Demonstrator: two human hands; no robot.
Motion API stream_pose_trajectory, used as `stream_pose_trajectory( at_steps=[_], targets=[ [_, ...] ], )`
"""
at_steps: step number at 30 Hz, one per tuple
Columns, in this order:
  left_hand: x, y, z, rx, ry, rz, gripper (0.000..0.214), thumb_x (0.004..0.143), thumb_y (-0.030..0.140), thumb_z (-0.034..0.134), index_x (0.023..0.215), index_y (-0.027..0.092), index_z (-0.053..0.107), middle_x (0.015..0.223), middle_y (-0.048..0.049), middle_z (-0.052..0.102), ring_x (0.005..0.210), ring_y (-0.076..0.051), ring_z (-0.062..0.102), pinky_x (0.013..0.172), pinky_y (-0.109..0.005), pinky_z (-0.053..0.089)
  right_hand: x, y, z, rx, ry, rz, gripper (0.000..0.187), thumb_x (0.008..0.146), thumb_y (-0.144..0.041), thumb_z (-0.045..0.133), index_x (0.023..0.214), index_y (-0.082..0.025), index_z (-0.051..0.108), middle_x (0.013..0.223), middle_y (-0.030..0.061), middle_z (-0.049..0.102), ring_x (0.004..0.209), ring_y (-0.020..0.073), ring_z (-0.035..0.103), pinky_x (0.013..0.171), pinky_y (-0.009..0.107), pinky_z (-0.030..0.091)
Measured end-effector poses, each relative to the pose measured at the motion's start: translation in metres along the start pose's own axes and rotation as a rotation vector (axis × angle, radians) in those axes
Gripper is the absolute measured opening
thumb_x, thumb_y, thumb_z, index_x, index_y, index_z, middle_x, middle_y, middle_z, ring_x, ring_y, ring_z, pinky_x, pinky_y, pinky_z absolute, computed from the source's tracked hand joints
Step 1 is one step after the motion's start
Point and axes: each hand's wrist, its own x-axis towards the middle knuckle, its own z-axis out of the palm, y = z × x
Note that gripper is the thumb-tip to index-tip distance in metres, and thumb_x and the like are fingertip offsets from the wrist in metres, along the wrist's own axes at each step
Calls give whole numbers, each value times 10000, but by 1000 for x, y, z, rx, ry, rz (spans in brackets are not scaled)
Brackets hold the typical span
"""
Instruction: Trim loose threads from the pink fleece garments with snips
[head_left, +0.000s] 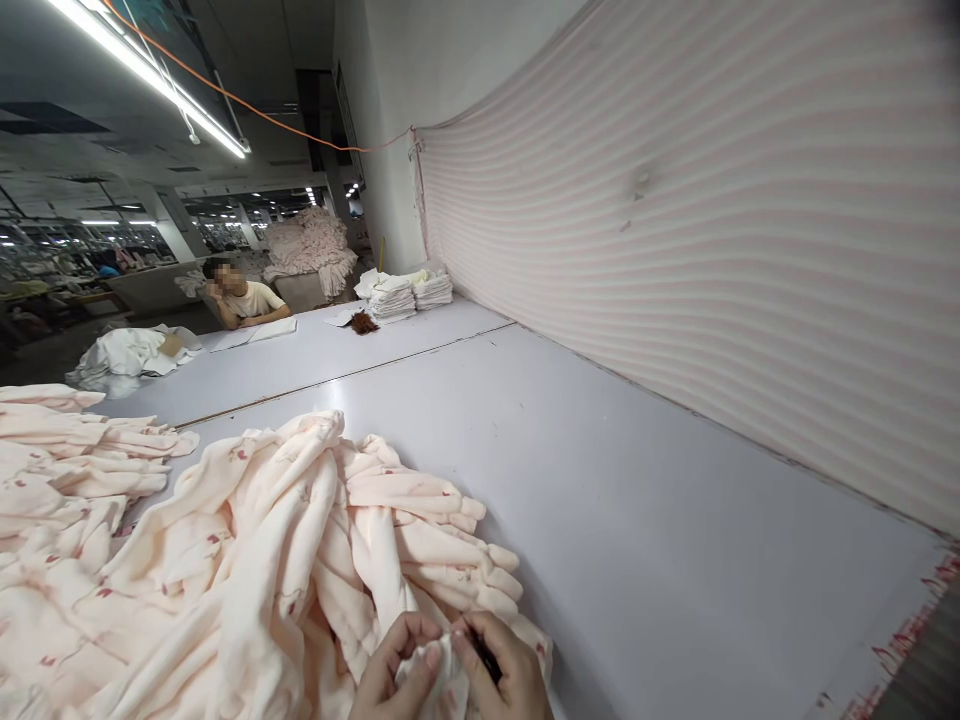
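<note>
Pinched a small, soft white cloth [450, 685] between the thumb and curled fingers of the left hand [394, 670], low at the bottom edge of the view. Met it at the upper edge with the thumb and forefinger of the right hand [519, 670], tips closed on the fabric, almost touching the left fingers. Held as well, in the hollow of the right hand, a slim dark object [486, 655], too covered to name. Could not tell whether joined, below, to the heaped pale-peach fleecy garments with small reddish prints [247, 560], lying just beyond and to the left on the smooth grey-white bench [637, 470].

Called, by judgement, for a light but firm pinch close to the edge, taut between both hands without stretching the fabric. Needed the dark object angled away from cloth and left thumb, in case of a sharp end. Asked also for a slight tilt toward the long white tube light [165, 90], to bring the edge out of shade. Risked, with loose folds so near, catching a second layer; best lifted a little above the heap.
</note>
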Motion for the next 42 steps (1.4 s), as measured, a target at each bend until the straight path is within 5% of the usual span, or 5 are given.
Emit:
stream_pose_trajectory(
  at_steps=[6, 13, 25, 36, 42],
  targets=[
    [-2, 12, -2, 361, -100, 6, 391, 794, 536, 616, 857, 158, 698, 700, -10, 633, 630, -135, 523, 577, -200, 418, 2, 2, 2, -26, -12, 48, 250, 931, -346, 424, 752, -209, 532, 607, -17, 573, 550, 140, 556, 545, 199, 428],
    [-3, 15, 11, 16, 98, -18, 435, 663, 578, 727, 775, 160, 677, 666, 2, 661, 587, -126, 549, 591, -209, 419, -4, -4, -17, 80, -95, 218, 185, 814, -337, 579, 909, -208, 673, 842, 51, 713, 788, 217, 659, 716, 253, 503],
    [-4, 10, 9, -27, 14, -17, 366, 701, 522, 732, 788, 177, 645, 705, 20, 625, 641, -123, 532, 635, -217, 403, -5, 0, -19, 273, -262, 408, 295, 815, -391, 607, 978, -183, 736, 928, 92, 754, 873, 276, 676, 766, 332, 523],
    [-15, 23, 16, 501, -78, 113, 276, 869, 444, 517, 824, 192, 619, 777, -33, 639, 770, -210, 580, 745, -319, 458, -6, -15, -23, 319, -199, 448, 319, 820, -392, 594, 613, -162, 670, 560, -2, 584, 587, 159, 552, 593, 244, 430],
    [-24, 43, -7, 775, 138, 382, 206, 892, 379, 466, 872, 235, 612, 949, -51, 690, 903, -250, 605, 820, -374, 443, -57, 31, -60, 40, -191, 530, 215, 741, -298, 609, 933, -208, 643, 685, -40, 591, 657, 157, 547, 626, 226, 404]
  ],
)
